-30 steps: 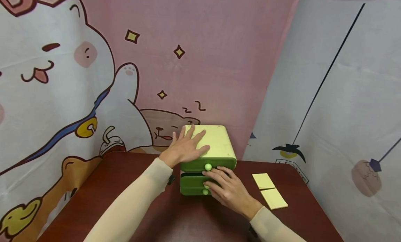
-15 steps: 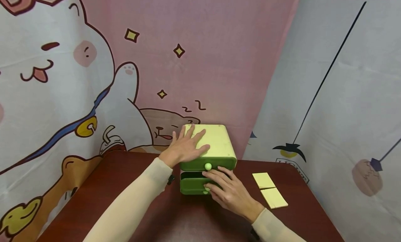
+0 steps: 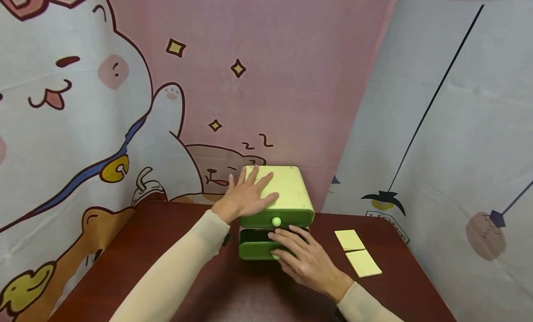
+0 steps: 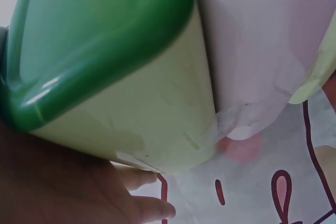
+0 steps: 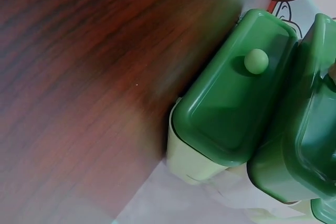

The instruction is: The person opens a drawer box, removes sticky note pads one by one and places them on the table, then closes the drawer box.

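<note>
A small drawer cabinet [image 3: 289, 188] with a pale yellow body and green drawer fronts stands on the table. My left hand [image 3: 245, 197] rests flat on its top, fingers spread. Below the top drawer [image 3: 254, 219], a pulled-out drawer [image 3: 255, 251] shows a dark gap behind its front; its inside cannot be made out. My right hand [image 3: 308, 259] holds this drawer by its knob [image 3: 275, 256], which the fingers mostly cover. The right wrist view shows the bottom drawer [image 5: 220, 108] closed under it. In the left wrist view, my left hand [image 4: 84, 182] lies against the cabinet's yellow shell.
Two square pale yellow pads of paper, one farther [image 3: 350, 240] and one nearer [image 3: 363, 263], lie right of the cabinet. A dark reddish-brown table [image 3: 175, 248] carries everything. Behind it hangs a cartoon-printed cloth [image 3: 291, 81].
The middle drawer has slid out toward me, widening the gap behind its front, as my right hand drew back slightly. The left hand has stayed on the cabinet top.
</note>
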